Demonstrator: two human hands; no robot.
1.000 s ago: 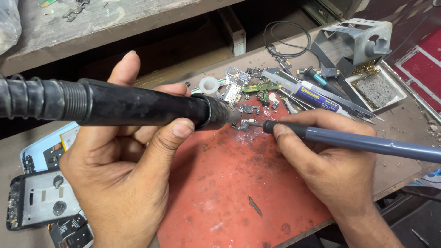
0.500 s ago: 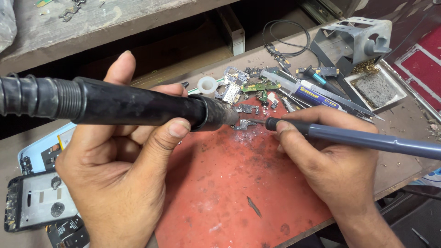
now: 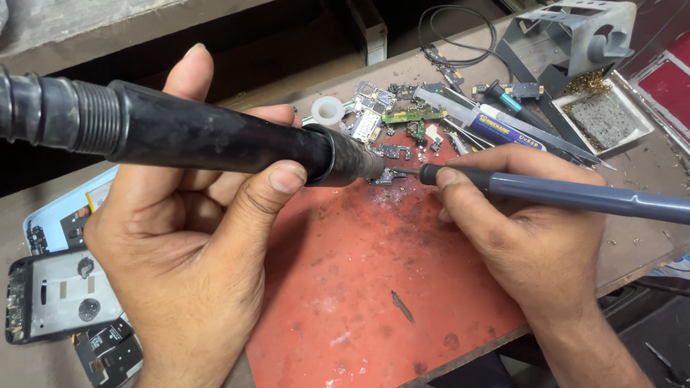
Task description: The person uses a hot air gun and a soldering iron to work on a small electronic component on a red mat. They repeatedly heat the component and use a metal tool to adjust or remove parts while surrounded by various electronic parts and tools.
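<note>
Compared with the view 0.5 s earlier, both tools hold almost the same position; the grey iron's tip sits marginally closer to the black nozzle, and no part on the mat has shifted. The left hand point(image 3: 180, 244) is clenched around the black hot-air handle point(image 3: 215, 136), thumb pressed against its underside near the collar, fingers wrapped behind the barrel. The right hand point(image 3: 532, 237) grasps the grey soldering iron point(image 3: 560, 192) pen-fashion, forefinger and thumb pinching just behind its dark tip. Nozzle and tip meet at centre frame over 1 small circuit piece point(image 3: 384, 176), which lies on the red work mat point(image 3: 359, 287), between the 2 hands and just beyond the right fingertips. Loose board fragments point(image 3: 402, 115) lie above centre, a metal stand point(image 3: 568, 36) at upper right, and an opened phone frame point(image 3: 57, 294) at lower left.
</note>
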